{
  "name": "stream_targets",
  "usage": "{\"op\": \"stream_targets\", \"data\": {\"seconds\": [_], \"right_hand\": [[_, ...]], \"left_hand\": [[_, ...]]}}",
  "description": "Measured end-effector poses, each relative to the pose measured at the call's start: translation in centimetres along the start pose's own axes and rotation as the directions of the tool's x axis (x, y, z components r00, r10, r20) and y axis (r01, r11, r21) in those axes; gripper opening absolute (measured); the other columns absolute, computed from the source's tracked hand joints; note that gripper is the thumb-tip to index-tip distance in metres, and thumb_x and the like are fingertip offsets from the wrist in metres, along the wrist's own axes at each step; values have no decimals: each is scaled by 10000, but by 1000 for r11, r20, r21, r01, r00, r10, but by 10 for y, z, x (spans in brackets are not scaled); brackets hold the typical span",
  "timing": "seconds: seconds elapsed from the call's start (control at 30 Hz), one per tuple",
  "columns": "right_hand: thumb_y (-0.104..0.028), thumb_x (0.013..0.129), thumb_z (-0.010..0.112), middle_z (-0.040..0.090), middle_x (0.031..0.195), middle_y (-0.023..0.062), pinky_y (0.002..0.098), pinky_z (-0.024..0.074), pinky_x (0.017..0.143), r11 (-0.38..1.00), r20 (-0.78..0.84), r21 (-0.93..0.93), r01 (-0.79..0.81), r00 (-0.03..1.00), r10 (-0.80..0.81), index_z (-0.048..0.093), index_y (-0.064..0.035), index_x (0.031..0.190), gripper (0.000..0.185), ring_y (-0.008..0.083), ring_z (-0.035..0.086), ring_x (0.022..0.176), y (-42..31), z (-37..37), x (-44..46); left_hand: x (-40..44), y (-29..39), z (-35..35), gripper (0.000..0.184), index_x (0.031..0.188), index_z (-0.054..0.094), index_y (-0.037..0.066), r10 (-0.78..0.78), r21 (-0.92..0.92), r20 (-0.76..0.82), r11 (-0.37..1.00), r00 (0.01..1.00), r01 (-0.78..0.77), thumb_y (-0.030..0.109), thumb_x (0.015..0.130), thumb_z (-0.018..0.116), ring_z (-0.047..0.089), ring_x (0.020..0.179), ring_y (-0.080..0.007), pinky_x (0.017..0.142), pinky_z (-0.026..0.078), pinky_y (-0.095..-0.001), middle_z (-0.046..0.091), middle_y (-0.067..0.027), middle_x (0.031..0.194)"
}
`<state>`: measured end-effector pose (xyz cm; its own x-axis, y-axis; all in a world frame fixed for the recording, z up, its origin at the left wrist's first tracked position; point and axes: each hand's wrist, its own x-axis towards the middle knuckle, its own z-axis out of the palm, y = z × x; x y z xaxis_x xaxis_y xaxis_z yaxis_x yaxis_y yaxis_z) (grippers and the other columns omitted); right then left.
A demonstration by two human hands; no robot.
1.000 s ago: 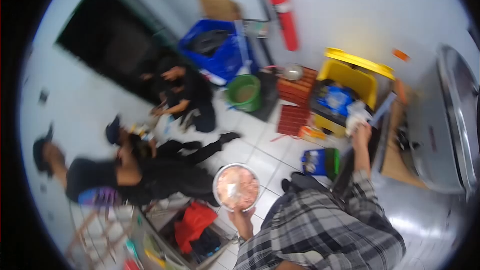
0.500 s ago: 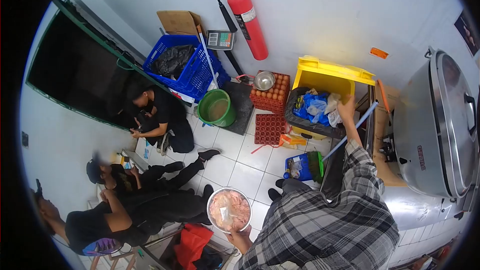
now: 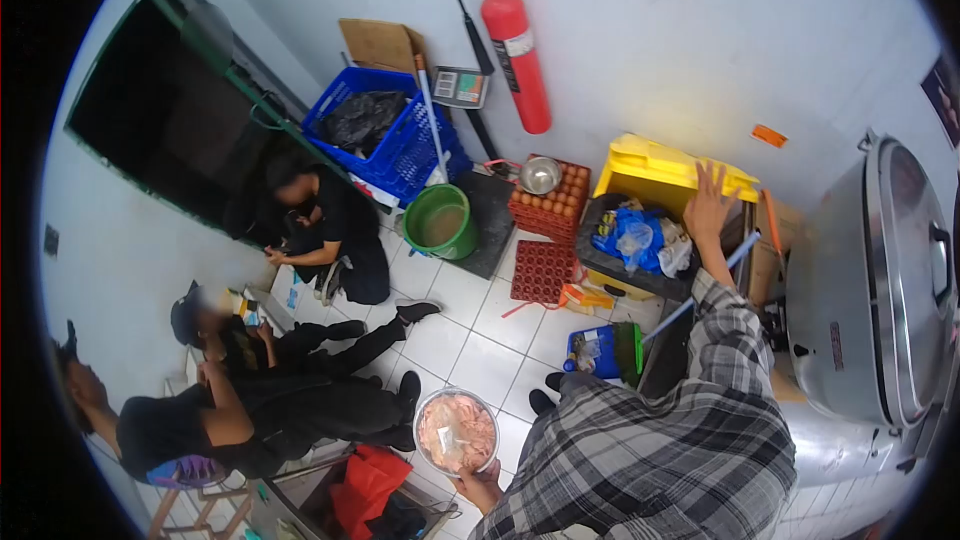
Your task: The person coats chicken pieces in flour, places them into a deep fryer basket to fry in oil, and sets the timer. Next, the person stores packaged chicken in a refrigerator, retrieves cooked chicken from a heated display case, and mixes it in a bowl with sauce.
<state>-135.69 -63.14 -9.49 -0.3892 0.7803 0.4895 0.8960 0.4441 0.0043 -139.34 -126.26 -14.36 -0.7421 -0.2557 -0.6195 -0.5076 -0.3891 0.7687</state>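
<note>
My left hand point(image 3: 480, 486) grips the near rim of a round metal bowl point(image 3: 421, 448). Pale pink pieces that look like raw meat point(image 3: 470, 423) fill it, with a clear plastic piece bearing a white label on top. Out to the right, my right hand point(image 3: 708, 208) has its fingers spread against the yellow lid point(image 3: 665, 162) of a trash bin. The lid stands raised. Below it, a black liner point(image 3: 605, 258) surrounds blue and clear plastic waste point(image 3: 640, 240).
Egg trays point(image 3: 545, 220) with a small metal bowl point(image 3: 540, 175), a green bucket point(image 3: 440, 220) and a blue crate point(image 3: 400, 155) line the wall. A dustpan point(image 3: 592, 352) lies before the bin. Several people sit left. A large steamer-like metal vessel point(image 3: 850, 290) stands right.
My right hand has moved from beside the waste up onto the yellow lid, fingers now spread. My left hand still holds the bowl. The camera view has shifted slightly.
</note>
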Motion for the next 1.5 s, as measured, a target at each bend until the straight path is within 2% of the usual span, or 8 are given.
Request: {"op": "stream_targets", "data": {"seconds": [0.5,0.7,0.93,1.03,1.07,1.13,1.23,1.5], "right_hand": [[-81,860,458,436,1393,105,498,167,1125,970,-34,-175,169,984,-177,360,-130,1402,553,300,330,1337,18,37,13],[-253,856,529,228,1519,-22,578,38,1126,911,102,-142,387,921,-376,340,-109,1417,609,319,99,1417,7,56,-77],[-146,811,502,107,1557,43,583,135,1086,917,404,-357,179,915,-22,99,-279,1494,805,266,115,1428,-71,109,-126],[-182,784,509,115,1555,64,594,187,1063,931,-70,-269,249,959,-276,113,-293,1491,818,260,158,1419,-104,143,-173],[-205,776,518,122,1552,75,593,193,1062,928,91,-188,323,946,-311,117,-298,1488,823,256,165,1417,-116,139,-183],[-250,759,535,136,1546,96,591,205,1058,892,391,11,452,819,-420,125,-310,1484,835,249,178,1414,-170,62,-213],[-228,723,586,152,1535,128,608,239,1039,768,203,216,603,742,-639,157,-263,1477,868,293,185,1406,-232,101,-284],[-92,668,612,497,1210,271,511,435,890,41,142,819,572,-132,-981,445,-51,1182,542,420,502,1095,-360,6,-482]], "left_hand": [[7,-6,4,421,1291,363,123,49,-85,83,996,995,-42,232,898,467,640,755,-285,612,564,-432,576,-153,1061],[-28,20,36,414,1277,351,95,114,-147,96,984,989,-99,163,881,453,653,739,-277,626,584,-426,582,-137,994],[-59,16,34,391,1277,355,100,39,-272,-99,960,994,-64,158,898,431,664,737,-281,623,598,-404,591,-167,1002],[-81,17,-2,367,1267,354,78,92,-322,-194,934,977,-152,216,937,433,671,729,-284,611,603,-390,594,-169,999],[-90,16,-14,366,1264,353,72,109,-330,-236,926,966,-185,224,941,431,673,732,-285,609,604,-386,595,-169,996],[-107,12,-36,353,1245,361,51,157,-371,-316,887,936,-274,228,947,428,676,760,-295,608,612,-386,586,-174,1021],[-118,-9,-62,367,1263,358,45,211,-419,-492,792,845,-443,195,939,438,673,784,-308,599,615,-399,569,-187,1075],[-225,-19,-226,447,1342,326,29,262,-186,-876,589,404,-787,161,943,477,665,808,-310,554,616,-402,554,-196,1129]]}}
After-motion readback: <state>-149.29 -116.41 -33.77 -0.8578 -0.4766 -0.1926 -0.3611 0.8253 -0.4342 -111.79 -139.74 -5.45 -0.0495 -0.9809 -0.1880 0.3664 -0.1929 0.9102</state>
